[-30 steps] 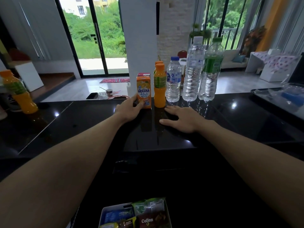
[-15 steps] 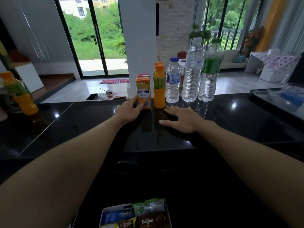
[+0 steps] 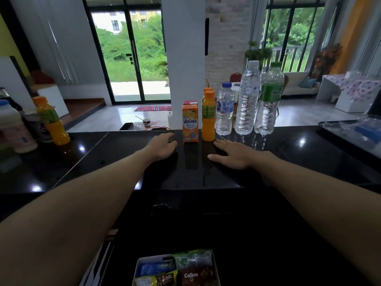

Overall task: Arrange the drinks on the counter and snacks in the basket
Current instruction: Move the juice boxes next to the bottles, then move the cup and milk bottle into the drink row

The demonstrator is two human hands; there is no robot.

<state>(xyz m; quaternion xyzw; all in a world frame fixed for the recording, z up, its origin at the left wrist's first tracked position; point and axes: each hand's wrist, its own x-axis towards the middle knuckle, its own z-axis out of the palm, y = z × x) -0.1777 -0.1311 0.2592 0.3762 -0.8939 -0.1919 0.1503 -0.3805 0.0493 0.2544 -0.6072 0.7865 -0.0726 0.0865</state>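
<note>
White basket (image 3: 139, 267) at bottom edge, snack packs (image 3: 193, 275) packed inside. Black glossy counter (image 3: 288, 162) beyond it. Left hand (image 3: 162, 146) rests on counter, fingers loosely curled, holding nothing, just left of orange juice carton (image 3: 190, 124), not touching. Right hand (image 3: 233, 155) flat on counter, fingers straight and slightly spread, empty, just in front of the drinks row. Row at far edge, upright, left to right: carton, orange juice bottle (image 3: 208, 120), small water bottle (image 3: 224, 110), tall water bottle (image 3: 247, 100), green-label bottle (image 3: 268, 100). Second orange bottle (image 3: 51, 120) stands well apart at far left.
</note>
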